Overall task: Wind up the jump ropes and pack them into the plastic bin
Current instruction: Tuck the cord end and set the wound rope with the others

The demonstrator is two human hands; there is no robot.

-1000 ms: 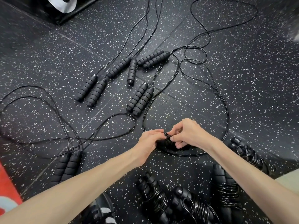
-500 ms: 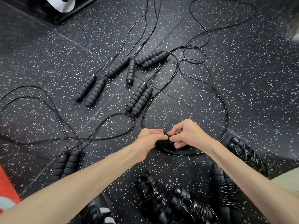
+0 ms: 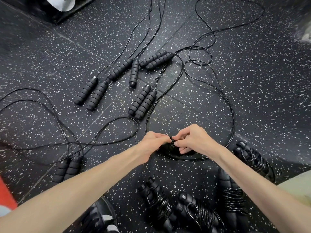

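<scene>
Low over the speckled black floor, my left hand [image 3: 152, 142] and my right hand [image 3: 193, 140] meet on a partly wound jump rope [image 3: 170, 146]. Both pinch its black cord at the top of the bundle. The loose end of that cord [image 3: 232, 115] loops away to the right and back toward a handle pair [image 3: 156, 60]. Several unwound ropes with ribbed black handles [image 3: 143, 101] lie beyond my hands. Several wound ropes [image 3: 159, 204] lie close to me. No plastic bin shows.
Another handle pair [image 3: 69, 169] lies at the left with long cord loops [image 3: 42, 118] spread over the floor. A black shoe with white stripes [image 3: 102, 219] is at the bottom edge. A red mat [image 3: 6, 194] sits at the lower left, a dark object [image 3: 67, 9] at the top left.
The hands stay together on the bundle; the fingers have shifted slightly on the cord. The loose loop to the right has barely moved.
</scene>
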